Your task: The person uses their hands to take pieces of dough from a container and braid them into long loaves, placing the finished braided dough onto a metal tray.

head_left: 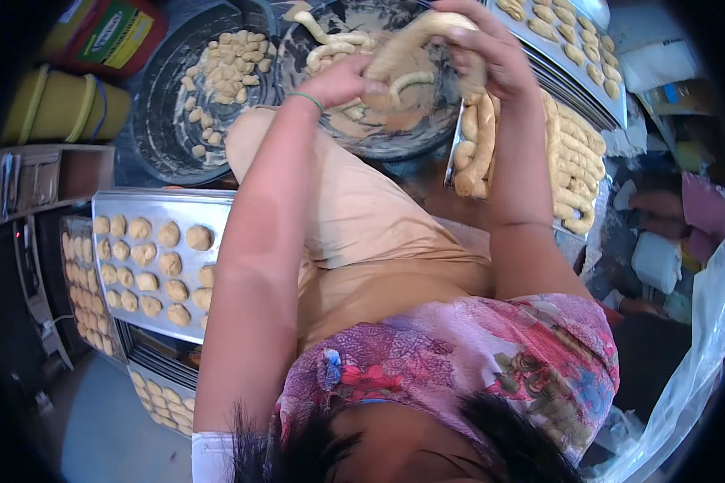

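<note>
A thick, floury rope of dough [411, 44] is bent in an arch between my hands. My left hand [342, 83] has its fingers closed near the lower left end of the rope. My right hand [495, 56] wraps around its upper right part, with the other end hanging below the palm. Both hands are above a round black basin [399, 149] dusted with flour or crumbs. Several thinner dough ropes [334, 44] lie in that basin, and a curved pale strip [411, 80] sits beneath the held rope.
A second black basin [149, 121] at the left holds small dough pieces [234, 64]. Thick dough ropes [482, 141] fill a tray under my right forearm. Dough balls sit on a metal tray [157, 209] at the left. Another loaded tray [612, 109] stands far right, and buckets [64, 105] far left.
</note>
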{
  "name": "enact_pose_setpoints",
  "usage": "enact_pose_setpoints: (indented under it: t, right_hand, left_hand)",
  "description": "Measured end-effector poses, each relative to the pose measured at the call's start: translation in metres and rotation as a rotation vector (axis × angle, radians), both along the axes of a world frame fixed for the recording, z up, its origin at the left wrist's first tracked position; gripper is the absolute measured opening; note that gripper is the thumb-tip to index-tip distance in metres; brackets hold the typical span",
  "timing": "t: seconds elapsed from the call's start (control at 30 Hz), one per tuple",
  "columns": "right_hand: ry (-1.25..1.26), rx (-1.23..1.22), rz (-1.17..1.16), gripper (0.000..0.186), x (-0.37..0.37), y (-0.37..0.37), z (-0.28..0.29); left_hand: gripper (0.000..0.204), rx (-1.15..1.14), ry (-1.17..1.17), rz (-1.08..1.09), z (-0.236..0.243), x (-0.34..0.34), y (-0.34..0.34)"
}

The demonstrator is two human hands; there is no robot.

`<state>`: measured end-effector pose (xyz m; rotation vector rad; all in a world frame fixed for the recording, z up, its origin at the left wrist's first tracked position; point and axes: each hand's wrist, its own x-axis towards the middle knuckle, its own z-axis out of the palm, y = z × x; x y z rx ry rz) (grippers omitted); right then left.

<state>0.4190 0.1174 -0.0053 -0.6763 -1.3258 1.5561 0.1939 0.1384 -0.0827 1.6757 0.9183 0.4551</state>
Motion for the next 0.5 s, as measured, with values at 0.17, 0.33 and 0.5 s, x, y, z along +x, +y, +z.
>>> enact_pose_setpoints:
  t: [0.17,0.33,0.5]
  right_hand:
    - [0.063,-0.014,-0.142,0.048,0.07,-0.025,0.021]
    - [0.005,-0.035,-0.266,0.049,0.159,-0.063,0.012]
    - [-0.134,0.011,-0.519,0.043,0.228,-0.103,0.029]
  left_hand:
    - [0.043,-0.254,0.013,-0.05,0.007,0.04,-0.029]
    - [0.055,-0.367,-0.162,-0.069,0.019,0.124,-0.079]
    - [0.07,-0.304,-0.3,-0.402,0.039,0.189,-0.126]
